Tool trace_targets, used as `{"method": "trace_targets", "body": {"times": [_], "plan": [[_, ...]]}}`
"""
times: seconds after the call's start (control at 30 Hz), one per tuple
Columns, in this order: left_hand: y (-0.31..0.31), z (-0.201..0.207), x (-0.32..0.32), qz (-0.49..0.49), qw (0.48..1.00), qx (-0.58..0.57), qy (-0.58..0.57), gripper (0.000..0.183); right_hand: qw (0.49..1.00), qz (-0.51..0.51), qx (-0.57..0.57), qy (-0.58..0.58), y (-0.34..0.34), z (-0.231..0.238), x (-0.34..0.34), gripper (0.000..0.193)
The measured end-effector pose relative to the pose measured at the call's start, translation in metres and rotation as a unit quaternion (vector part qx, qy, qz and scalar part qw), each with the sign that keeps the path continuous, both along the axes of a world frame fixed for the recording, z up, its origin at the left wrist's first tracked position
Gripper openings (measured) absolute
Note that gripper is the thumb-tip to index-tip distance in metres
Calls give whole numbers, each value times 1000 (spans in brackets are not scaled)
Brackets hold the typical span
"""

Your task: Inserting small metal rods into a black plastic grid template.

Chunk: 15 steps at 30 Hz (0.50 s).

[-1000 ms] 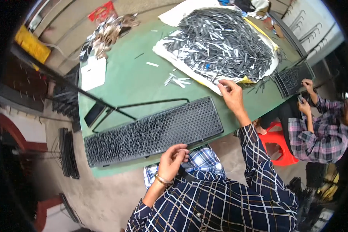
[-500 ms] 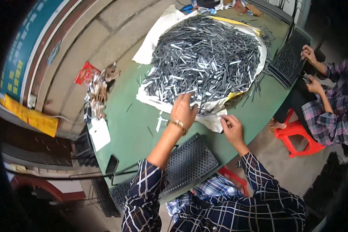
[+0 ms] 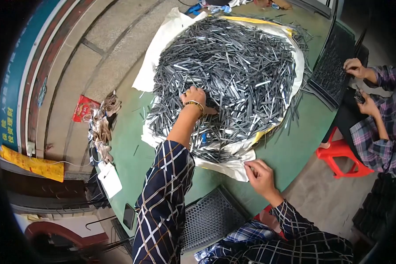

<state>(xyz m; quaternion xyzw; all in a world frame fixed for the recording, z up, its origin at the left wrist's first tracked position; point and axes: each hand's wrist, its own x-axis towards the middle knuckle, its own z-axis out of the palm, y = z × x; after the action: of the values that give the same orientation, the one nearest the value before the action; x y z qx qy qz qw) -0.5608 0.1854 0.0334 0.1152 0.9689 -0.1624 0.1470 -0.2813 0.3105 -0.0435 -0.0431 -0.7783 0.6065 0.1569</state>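
A large heap of thin dark strips (image 3: 251,79) lies on an opened white sack (image 3: 148,70) on the green table (image 3: 127,119). My left hand (image 3: 194,97) reaches into the heap's near left part, its back upward and thumb out to the right. Its fingertips are hidden among the strips, so what they grip does not show. At the sack's near right corner, my right hand (image 3: 260,175) has its thumb and fingers closed at the sack's edge. A small blue piece (image 3: 203,138) shows among the strips beneath my left wrist.
In front of me stands a black perforated tray (image 3: 215,218); a phone (image 3: 128,216) lies to its left. Gloves (image 3: 102,130), a red packet (image 3: 84,108) and a white card (image 3: 110,179) line the left edge. A co-worker's hands (image 3: 356,68) are beside another black tray (image 3: 332,66) at right.
My left hand has moved away from me, from the sack's near edge into the strips. My right hand stays at the sack's corner. The whole view has shifted.
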Motion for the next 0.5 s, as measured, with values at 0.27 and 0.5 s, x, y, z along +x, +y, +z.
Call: {"method": "trace_targets", "body": {"times": [0.27,0.5], "plan": [[-1,-4,6,-46,998,25,-21,84,1000,-10,-19,14,-2,-5,-2,8],[-4,0,-6,-85,995,-30,-53,79,999,-9,-13,28,-3,-4,-3,9]]}}
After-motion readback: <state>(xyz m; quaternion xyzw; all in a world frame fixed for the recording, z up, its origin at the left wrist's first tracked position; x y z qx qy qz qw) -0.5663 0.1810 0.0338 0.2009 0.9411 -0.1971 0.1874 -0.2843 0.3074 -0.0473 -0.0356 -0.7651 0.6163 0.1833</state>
